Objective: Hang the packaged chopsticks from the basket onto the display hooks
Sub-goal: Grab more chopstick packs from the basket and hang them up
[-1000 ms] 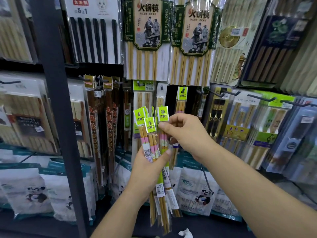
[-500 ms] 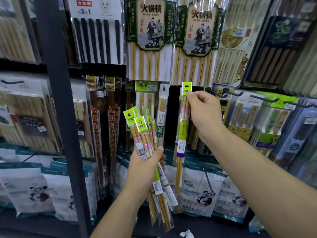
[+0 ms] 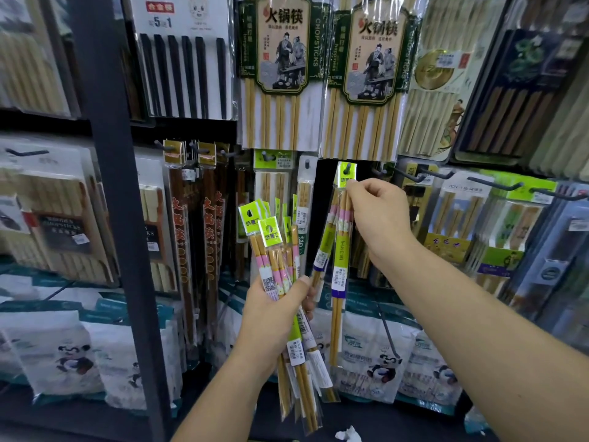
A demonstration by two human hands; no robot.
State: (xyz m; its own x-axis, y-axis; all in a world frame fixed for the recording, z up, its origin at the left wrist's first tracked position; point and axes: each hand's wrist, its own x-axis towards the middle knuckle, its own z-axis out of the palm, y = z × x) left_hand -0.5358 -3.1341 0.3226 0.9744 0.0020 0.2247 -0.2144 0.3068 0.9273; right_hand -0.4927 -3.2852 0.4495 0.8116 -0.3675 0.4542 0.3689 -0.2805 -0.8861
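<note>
pinching with the right hand (image 3: 379, 218), thumb and forefinger curled, the top of a slim clear-plastic pack of bamboo chopsticks with pink bands and a lime-green header card (image 3: 340, 250), just under that card. seemingly threaded onto a short black metal display hook (image 3: 348, 169), with the hook's tip showing through the card's hole. hanging just behind, at a slight tilt, a second pack of the same kind (image 3: 322, 253).

gripping in the left hand (image 3: 274, 317), fingers and thumb wrapped round the middle, a fanned bundle of more lime-headed chopstick packs (image 3: 271, 244), held lower and to the left of the hook, close to the hung packs' lower ends.

judged step: seating the pack and letting go. slide the card well back along the hook before opening the pinch, not leaving it perched at the tip. check the hole for a clean fit over the wire, not snagged on its rim. guide the sleeve down straight, label outward, flat against the tilted one behind. loosen the fingers slowly: light, slippery film, prone to twisting or sliding off. hold the left bundle away from the dangling ends to avoid knocking them loose. next, probably, draw another pack from the fan by its header.
</note>
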